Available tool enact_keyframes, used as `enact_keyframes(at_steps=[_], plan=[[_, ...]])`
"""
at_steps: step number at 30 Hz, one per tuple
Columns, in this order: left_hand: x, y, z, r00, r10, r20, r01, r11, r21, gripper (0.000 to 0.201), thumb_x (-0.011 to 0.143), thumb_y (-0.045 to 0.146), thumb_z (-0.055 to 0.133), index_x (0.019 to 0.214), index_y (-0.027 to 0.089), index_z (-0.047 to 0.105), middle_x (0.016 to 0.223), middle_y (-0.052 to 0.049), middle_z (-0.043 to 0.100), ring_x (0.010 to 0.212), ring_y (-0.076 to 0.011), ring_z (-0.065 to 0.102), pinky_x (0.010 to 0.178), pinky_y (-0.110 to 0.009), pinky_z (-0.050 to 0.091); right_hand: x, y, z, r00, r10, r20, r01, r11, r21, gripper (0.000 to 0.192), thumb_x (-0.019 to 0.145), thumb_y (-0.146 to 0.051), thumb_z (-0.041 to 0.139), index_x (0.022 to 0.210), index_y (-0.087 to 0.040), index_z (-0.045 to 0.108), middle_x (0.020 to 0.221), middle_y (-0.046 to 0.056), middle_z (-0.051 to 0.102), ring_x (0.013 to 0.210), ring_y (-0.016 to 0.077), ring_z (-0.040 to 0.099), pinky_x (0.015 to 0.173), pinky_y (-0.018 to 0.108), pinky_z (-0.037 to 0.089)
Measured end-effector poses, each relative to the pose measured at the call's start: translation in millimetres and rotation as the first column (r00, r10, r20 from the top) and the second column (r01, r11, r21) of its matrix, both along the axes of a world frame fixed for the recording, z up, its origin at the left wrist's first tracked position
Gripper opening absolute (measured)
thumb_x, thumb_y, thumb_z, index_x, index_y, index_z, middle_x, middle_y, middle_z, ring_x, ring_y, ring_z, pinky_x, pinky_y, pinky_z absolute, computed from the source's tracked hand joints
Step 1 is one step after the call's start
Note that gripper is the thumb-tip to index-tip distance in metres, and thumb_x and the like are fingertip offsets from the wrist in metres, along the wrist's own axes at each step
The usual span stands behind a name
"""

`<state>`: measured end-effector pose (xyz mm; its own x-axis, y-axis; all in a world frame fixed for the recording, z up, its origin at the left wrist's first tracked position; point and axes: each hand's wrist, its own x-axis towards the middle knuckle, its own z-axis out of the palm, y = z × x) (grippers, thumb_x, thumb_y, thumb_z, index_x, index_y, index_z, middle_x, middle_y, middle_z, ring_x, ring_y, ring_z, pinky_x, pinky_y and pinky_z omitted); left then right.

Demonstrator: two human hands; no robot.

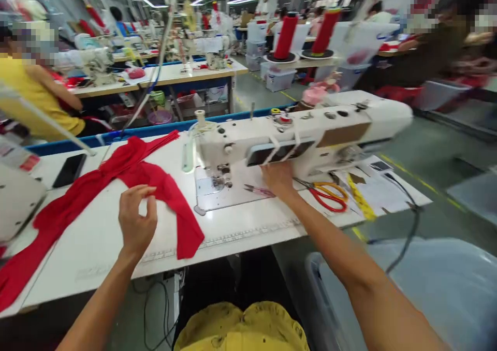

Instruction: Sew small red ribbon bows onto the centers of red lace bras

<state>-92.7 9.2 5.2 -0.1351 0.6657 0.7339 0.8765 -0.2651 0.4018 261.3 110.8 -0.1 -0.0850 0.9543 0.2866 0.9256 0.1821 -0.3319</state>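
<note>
My left hand [137, 214] hovers over the white table, fingers loosely curled, with a gap between thumb and forefinger and nothing visible in it. Just behind it, a long red fabric piece [155, 177] lies bunched across the tabletop. My right hand [278, 179] reaches beneath the arm of a white sewing machine [240, 139]; its fingertips are hidden behind a phone [283, 151] strapped to the machine. Small thread snips [258, 189] lie beside that hand, partly under it. To its right are scissors [328, 195] with red and orange handles.
A dark phone [70, 171] lies at the table's left. A yellow tape measure [361, 198] and paper sheets are at the right. Red thread cones [285, 36] stand behind the machine. A translucent bin [407, 283] is at lower right. Other people sit at machines beyond.
</note>
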Motion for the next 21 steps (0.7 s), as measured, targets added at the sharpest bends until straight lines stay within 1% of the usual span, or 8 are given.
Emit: enact_keyframes(at_steps=[2, 4, 7, 9, 10, 14, 18, 21], plan=[[-23, 8, 2.3, 0.999, 0.012, -0.052, -0.011, 1.000, 0.027, 0.017, 0.091, 0.015, 0.052, 0.097, 0.018, 0.067, 0.099, -0.009, 0.069, 0.101, -0.0244, 0.062, 0.096, -0.043, 0.049, -13, -20, -5.2, 0.999, 0.007, -0.037, -0.005, 0.999, 0.044, 0.028, 0.094, -0.017, 0.046, 0.112, -0.006, 0.064, 0.108, 0.024, 0.067, 0.104, 0.0361, 0.062, 0.088, 0.052, 0.047], [-46, 16, 3.3, 0.992, -0.017, -0.122, 0.021, 0.999, 0.025, 0.022, 0.090, 0.010, 0.048, 0.095, 0.019, 0.067, 0.094, -0.007, 0.070, 0.096, -0.0223, 0.063, 0.094, -0.041, 0.049, -37, -48, -11.7, 0.965, 0.185, -0.187, -0.170, 0.981, 0.093, 0.026, 0.095, -0.021, 0.048, 0.115, -0.014, 0.063, 0.102, 0.014, 0.069, 0.088, 0.0254, 0.065, 0.080, 0.039, 0.051], [-70, 30, 1.5, 0.967, -0.161, -0.197, 0.157, 0.987, -0.036, 0.031, 0.088, 0.004, 0.042, 0.093, 0.020, 0.068, 0.095, -0.007, 0.070, 0.094, -0.0202, 0.063, 0.086, -0.036, 0.051, -92, -94, -16.6, 0.796, 0.558, -0.235, -0.550, 0.829, 0.105, 0.020, 0.098, -0.021, 0.045, 0.099, -0.021, 0.065, 0.089, 0.005, 0.069, 0.082, 0.0181, 0.064, 0.074, 0.029, 0.049], [-78, 40, -1.1, 0.946, -0.222, -0.236, 0.213, 0.975, -0.066, 0.035, 0.085, 0.001, 0.039, 0.092, 0.019, 0.068, 0.094, -0.007, 0.069, 0.093, -0.0200, 0.063, 0.084, -0.035, 0.052, -137, -113, -16.5, 0.721, 0.674, -0.160, -0.663, 0.739, 0.124, 0.018, 0.099, -0.021, 0.046, 0.097, -0.023, 0.064, 0.088, 0.004, 0.067, 0.081, 0.0165, 0.062, 0.072, 0.027, 0.048], [-80, 44, -2.4, 0.938, -0.237, -0.254, 0.225, 0.971, -0.075, 0.036, 0.084, 0.001, 0.038, 0.092, 0.019, 0.068, 0.093, -0.007, 0.069, 0.093, -0.0202, 0.063, 0.084, -0.035, 0.052, -159, -117, -16.4, 0.733, 0.674, -0.097, -0.665, 0.739, 0.112, 0.019, 0.099, -0.022, 0.046, 0.093, -0.024, 0.064, 0.088, 0.003, 0.066, 0.080, 0.0166, 0.061, 0.071, 0.027, 0.048], [-85, 55, -6.8, 0.865, -0.361, -0.349, 0.310, 0.931, -0.194, 0.044, 0.078, -0.002, 0.040, 0.099, 0.022, 0.071, 0.104, -0.006, 0.072, 0.106, -0.0218, 0.063, 0.094, -0.040, 0.050, -215, -107, -21.9, 0.869, 0.494, -0.022, -0.492, 0.869, 0.050, 0.014, 0.094, -0.016, 0.050, 0.101, -0.017, 0.062, 0.096, 0.013, 0.064, 0.086, 0.0255, 0.057, 0.063, 0.033, 0.045], [-87, 57, -10.2, 0.742, -0.490, -0.458, 0.334, 0.862, -0.382, 0.050, 0.081, -0.002, 0.040, 0.111, 0.024, 0.071, 0.126, -0.007, 0.069, 0.129, -0.0261, 0.054, 0.110, -0.052, 0.039, -203, -97, -26.8, 0.896, 0.434, -0.096, -0.439, 0.898, -0.031, 0.024, 0.085, 0.000, 0.045, 0.094, -0.014, 0.062, 0.091, 0.015, 0.065, 0.083, 0.0265, 0.057, 0.060, 0.034, 0.044], [-79, 55, -11.0, 0.819, -0.416, -0.396, 0.294, 0.896, -0.334, 0.037, 0.090, 0.011, 0.048, 0.115, 0.026, 0.070, 0.128, -0.007, 0.067, 0.132, -0.0265, 0.051, 0.113, -0.053, 0.036, -162, -104, -15.2, 0.847, 0.486, -0.217, -0.511, 0.856, -0.078, 0.016, 0.093, -0.014, 0.048, 0.094, -0.020, 0.063, 0.090, 0.007, 0.067, 0.080, 0.0204, 0.061, 0.067, 0.030, 0.049]])
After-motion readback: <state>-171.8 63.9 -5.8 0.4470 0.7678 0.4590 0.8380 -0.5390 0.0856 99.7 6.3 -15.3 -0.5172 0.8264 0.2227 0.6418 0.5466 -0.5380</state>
